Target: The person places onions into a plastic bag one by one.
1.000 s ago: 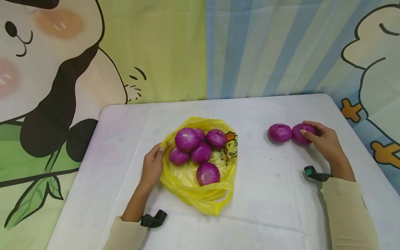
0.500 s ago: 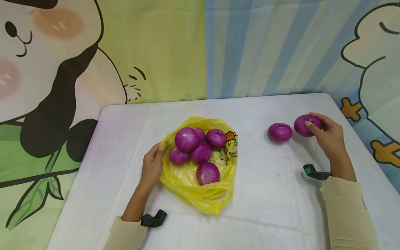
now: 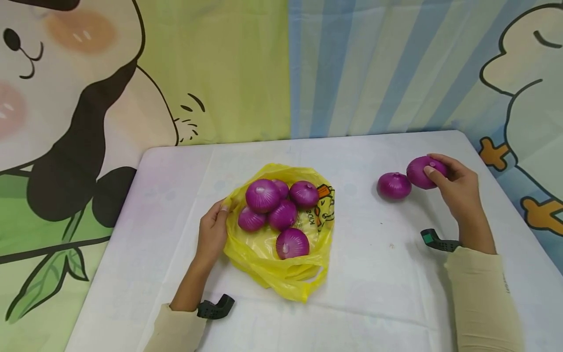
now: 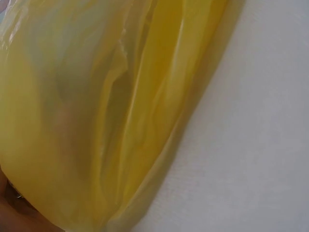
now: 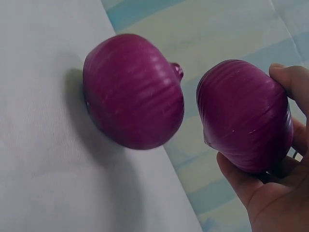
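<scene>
My right hand grips a purple onion between thumb and fingers, raised over the table at the right. In the right wrist view this held onion is apart from a second onion, which rests on the white cloth. My left hand pinches the left rim of a yellow plastic bag that lies spread open. Inside it sit several purple onions, bunched toward the back, with one onion nearer the front. The bag's thin folds fill most of the left wrist view and hide the fingertips.
A white cloth covers the table, whose back edge meets a cartoon-printed curtain. Black wrist devices stick out inward from both cuffs. Between the bag and the onions at right lies a stretch of white cloth with small specks.
My right hand has lifted the right-hand onion off the table, then moved it slightly left. The left hand and the bag have stayed almost still.
</scene>
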`<state>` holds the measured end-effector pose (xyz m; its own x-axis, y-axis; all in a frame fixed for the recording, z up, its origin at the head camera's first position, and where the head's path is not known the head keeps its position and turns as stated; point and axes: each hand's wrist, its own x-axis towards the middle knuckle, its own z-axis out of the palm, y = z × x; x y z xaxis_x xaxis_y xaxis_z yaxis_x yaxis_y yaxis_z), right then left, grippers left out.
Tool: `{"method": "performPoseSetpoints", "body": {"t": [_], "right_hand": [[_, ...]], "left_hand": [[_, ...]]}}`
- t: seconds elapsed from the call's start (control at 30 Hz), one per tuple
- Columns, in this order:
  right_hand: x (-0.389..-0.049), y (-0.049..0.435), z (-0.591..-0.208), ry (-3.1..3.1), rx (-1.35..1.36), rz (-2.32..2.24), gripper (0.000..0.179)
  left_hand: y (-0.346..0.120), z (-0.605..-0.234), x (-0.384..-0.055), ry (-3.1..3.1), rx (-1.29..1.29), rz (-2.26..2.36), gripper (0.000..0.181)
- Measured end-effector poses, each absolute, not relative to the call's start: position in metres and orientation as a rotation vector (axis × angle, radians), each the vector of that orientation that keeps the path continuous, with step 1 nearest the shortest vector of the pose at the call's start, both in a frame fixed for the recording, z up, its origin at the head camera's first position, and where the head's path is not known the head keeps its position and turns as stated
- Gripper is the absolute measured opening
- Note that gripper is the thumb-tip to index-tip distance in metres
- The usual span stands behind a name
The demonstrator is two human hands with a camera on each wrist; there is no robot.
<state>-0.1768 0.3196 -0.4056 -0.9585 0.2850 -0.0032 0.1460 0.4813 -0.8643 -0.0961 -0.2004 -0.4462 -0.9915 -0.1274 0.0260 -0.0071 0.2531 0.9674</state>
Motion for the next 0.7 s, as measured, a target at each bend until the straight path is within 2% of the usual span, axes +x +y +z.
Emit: {"method": "performPoseSetpoints", "body": {"t": [0.7], "right_hand": [[-0.187,0.274,-0.393,-2.475,-0.111,1.689,0.050]], "left_hand": [[-0.199,-0.446,-0.097,-2.434,0.135,-1.858,0.040]]}}
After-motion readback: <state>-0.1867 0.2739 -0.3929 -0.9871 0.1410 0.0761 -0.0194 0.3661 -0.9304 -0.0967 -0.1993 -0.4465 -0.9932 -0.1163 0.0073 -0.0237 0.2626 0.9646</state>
